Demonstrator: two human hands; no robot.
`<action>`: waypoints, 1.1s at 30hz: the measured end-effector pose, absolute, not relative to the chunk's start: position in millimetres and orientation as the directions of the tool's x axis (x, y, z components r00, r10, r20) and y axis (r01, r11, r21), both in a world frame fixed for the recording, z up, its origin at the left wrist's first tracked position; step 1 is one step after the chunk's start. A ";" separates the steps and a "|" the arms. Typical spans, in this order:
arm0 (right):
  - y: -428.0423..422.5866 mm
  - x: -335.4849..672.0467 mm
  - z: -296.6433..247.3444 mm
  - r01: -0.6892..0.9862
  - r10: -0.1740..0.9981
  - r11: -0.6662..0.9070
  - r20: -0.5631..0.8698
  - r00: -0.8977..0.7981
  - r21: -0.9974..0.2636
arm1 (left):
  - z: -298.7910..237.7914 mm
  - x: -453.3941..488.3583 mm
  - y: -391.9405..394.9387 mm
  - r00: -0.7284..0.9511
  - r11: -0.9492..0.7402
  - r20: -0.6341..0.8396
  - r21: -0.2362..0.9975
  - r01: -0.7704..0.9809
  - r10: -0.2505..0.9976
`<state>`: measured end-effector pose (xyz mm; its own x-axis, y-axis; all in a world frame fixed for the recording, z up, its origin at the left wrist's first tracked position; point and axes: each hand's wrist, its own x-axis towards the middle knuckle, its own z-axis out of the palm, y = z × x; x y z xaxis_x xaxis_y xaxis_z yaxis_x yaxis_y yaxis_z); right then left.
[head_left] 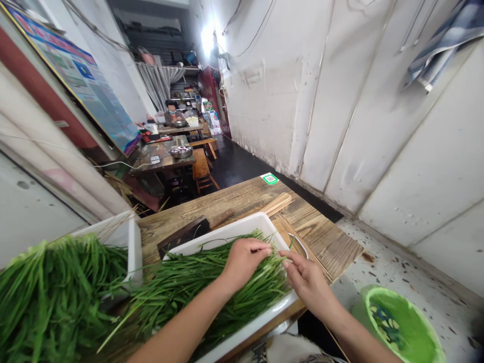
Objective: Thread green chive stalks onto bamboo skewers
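A white plastic tray (260,219) holds a heap of long green garlic chives (196,275), their pale stem ends toward the right. Over those ends, my left hand (245,259) pinches a few stems between thumb and fingertips. My right hand (308,280) is closed just beside it, its fingertips also at the pale ends of the chives. Whether a thin skewer is among the stems is too small to tell. Behind the tray lies a cleaver (183,236) with a wooden handle. Thin bamboo skewers (280,202) lie at the tray's far right corner.
Left of me, another white tray (135,247) is piled with chives. A green bucket (403,322) stands on the floor at right. The wooden table (335,242) bears a green code sticker (269,178). Farther back, a person (174,115) sits among tables and wooden benches.
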<state>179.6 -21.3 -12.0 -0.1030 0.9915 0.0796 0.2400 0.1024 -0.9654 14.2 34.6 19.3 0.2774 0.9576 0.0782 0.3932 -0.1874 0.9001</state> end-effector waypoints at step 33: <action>-19.2 180.3 -11.3 0.065 0.991 0.064 0.056 -0.123 -0.996 | 12.4 4.4 63.4 0.256 0.294 -0.260 0.950 -0.102 0.931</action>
<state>180.3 -19.2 -11.3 -0.1226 0.9909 0.0562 0.0645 0.0644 -0.9958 4.4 63.4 12.4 0.2562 0.9310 -0.2602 -0.1023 0.2938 0.9504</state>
